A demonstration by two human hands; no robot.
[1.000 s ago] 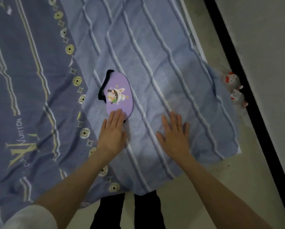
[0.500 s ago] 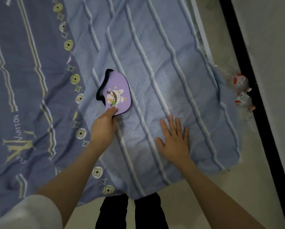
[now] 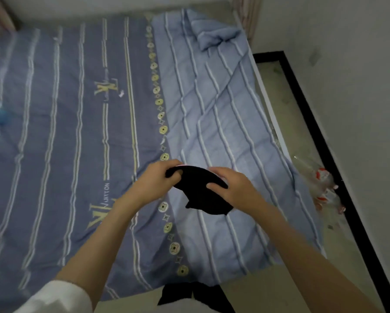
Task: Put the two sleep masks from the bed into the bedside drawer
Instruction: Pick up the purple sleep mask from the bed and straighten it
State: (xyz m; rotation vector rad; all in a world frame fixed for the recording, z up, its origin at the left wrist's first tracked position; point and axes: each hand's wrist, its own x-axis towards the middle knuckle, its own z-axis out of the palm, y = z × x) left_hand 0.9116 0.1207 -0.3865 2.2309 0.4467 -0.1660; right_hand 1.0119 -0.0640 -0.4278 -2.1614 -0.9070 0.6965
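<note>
Sleep mask now off the bed, black underside up, gripped between left hand and right hand.

i hold the sleep mask above the bed, left hand at its left end, right hand at its right. bottles lie on the floor, right of the bed.

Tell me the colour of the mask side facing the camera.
Black, in the head view: the sleep mask.
</note>
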